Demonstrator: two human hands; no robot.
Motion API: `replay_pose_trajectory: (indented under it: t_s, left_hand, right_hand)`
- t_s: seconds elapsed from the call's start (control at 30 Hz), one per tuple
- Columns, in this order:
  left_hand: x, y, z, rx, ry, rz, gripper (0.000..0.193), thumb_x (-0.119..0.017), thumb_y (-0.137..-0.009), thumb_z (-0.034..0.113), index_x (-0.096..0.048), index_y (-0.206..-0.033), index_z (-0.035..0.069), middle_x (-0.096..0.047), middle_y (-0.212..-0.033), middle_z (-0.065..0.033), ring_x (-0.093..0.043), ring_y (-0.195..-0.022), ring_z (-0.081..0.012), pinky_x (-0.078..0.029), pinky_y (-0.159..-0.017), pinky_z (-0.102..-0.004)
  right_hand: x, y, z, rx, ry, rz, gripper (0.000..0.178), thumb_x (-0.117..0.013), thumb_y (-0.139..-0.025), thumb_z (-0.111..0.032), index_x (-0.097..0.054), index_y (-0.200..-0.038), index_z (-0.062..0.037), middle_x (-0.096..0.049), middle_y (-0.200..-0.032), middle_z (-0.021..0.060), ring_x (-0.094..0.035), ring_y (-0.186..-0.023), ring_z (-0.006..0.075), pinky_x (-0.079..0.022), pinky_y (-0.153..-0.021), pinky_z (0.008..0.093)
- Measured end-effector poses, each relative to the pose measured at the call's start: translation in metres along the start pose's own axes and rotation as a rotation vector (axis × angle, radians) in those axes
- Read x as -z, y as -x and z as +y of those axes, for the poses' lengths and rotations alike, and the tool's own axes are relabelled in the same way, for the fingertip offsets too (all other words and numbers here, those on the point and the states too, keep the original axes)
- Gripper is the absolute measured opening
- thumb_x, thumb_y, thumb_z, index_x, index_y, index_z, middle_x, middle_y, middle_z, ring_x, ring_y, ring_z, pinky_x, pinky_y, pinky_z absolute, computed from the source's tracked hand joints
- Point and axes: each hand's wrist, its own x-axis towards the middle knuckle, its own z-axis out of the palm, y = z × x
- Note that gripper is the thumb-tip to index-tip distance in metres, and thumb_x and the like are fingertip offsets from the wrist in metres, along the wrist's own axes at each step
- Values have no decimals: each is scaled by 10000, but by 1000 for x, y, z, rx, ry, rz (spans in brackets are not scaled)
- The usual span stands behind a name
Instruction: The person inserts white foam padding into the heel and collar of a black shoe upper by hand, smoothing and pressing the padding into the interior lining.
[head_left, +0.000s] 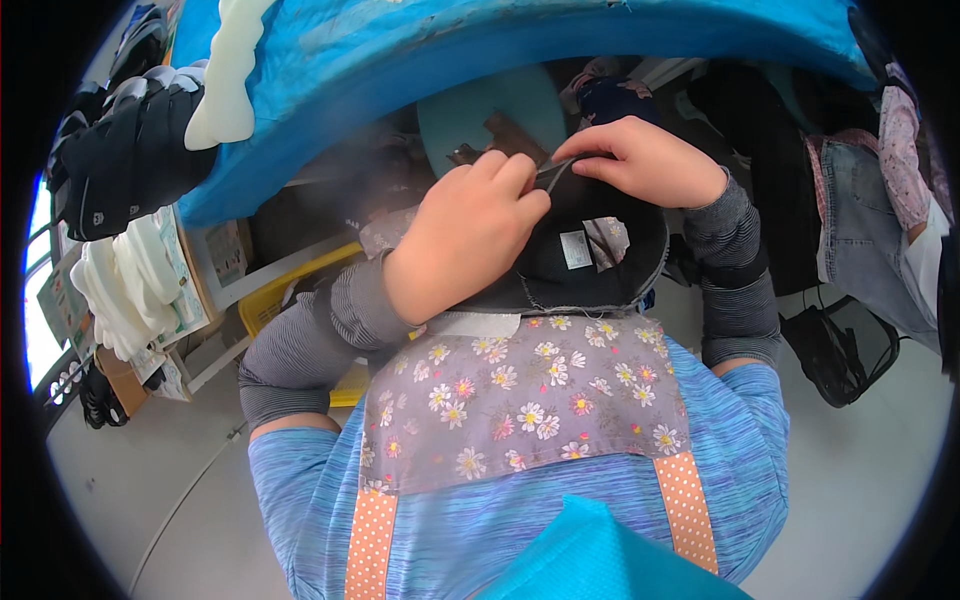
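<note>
Both hands work close together on a dark fabric piece (590,265), a rounded shape like a shoe upper, held up in front of the person's chest. The left hand (470,235) is curled narrow, its thumb and forefinger pinched on a thin grey strip (553,172) at the top edge of the dark piece. The right hand (645,160) lies just beside it, fingers bent over the same edge and pinching the other end of the strip, so the fingertips of the two hands nearly touch. Inside the dark piece, below the right hand, two small pale labels (575,248) show. Both forearms wear grey striped sleeves (735,270). Below the hands hangs a grey flowered apron (520,400) with orange dotted straps, over a blue top.

Above the hands curves a blue worktop (400,60). Far to the left of the left hand hang dark shoe uppers (130,150) and white foam pieces (225,80). A yellow crate (290,290) sits under the left forearm. Well to the right of the right hand lies a black bag (835,350) on the floor.
</note>
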Motion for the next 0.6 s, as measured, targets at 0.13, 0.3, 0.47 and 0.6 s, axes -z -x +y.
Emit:
replay_pose_trajectory:
  t_s: [0.13,0.3,0.47,0.6]
  left_hand:
    - [-8,2,-2,-164,-13,26,103,-642,-791,115,-579,-859,70,-555,-829,-61,-564,-851,-231,-484,-754,-344]
    - [-15,12,12,-279,-179,22,107,-585,-774,118,-550,-866,77,-553,-763,-46,-577,-749,-202,-477,-728,-315]
    - [-19,12,20,-103,-113,-45,155,-633,-853,200,-540,-915,93,-559,-618,-34,-585,-517,-231,-481,-533,-338]
    - [-21,8,4,164,42,104,286,-714,-875,325,-539,-949,111,-594,-605,-85,-611,-490,-287,-460,-430,-386]
  right_hand:
    - [1,-1,-4,-34,37,-7,216,-612,-932,-115,-672,-1097,10,-708,-940,155,-666,-832,266,-519,-770,330]
    - [-4,2,-15,-76,75,90,192,-622,-885,-120,-701,-992,19,-693,-896,207,-670,-842,360,-536,-757,377]
    - [-9,7,-15,-92,116,172,185,-628,-875,-118,-704,-975,18,-694,-880,205,-671,-830,363,-538,-750,381]
    - [-2,14,-18,-126,47,176,198,-646,-873,-141,-716,-972,16,-707,-874,189,-686,-802,327,-540,-734,365]
